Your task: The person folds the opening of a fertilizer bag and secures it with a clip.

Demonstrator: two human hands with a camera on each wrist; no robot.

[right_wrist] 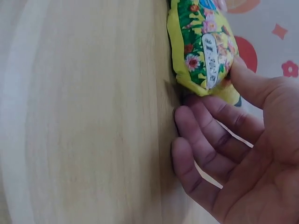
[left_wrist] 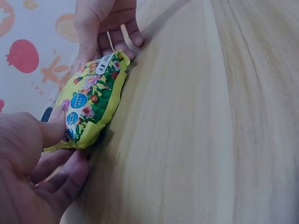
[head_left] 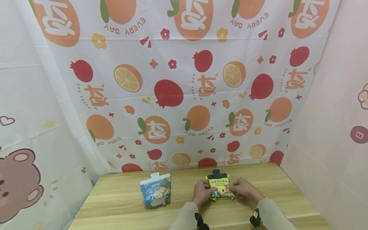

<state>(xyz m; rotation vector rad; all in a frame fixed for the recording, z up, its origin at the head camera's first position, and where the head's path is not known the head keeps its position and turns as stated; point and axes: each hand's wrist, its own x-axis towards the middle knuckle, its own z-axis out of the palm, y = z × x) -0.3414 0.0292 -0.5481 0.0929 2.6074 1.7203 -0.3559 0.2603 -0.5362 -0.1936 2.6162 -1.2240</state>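
A small yellow bag (head_left: 220, 188) with printed flowers lies on the table between the two hands, and a black clip (head_left: 217, 174) spans its far end. My left hand (head_left: 202, 192) pinches the bag's left side. In the left wrist view, its thumb presses the printed face while the fingers (left_wrist: 70, 182) curl beneath the edge. On the opposite side my right hand (head_left: 243, 189) grips the bag's right edge. The right wrist view shows that thumb (right_wrist: 252, 84) on the face and the fingers bent under the corner, their backs near the tabletop.
To the left on the wooden table (head_left: 115, 198) lies a blue bag (head_left: 156, 193) with a white clip (head_left: 155, 177) across its far end. A fruit-print cloth (head_left: 178, 127) hangs behind the table, with pale printed cloths at both sides.
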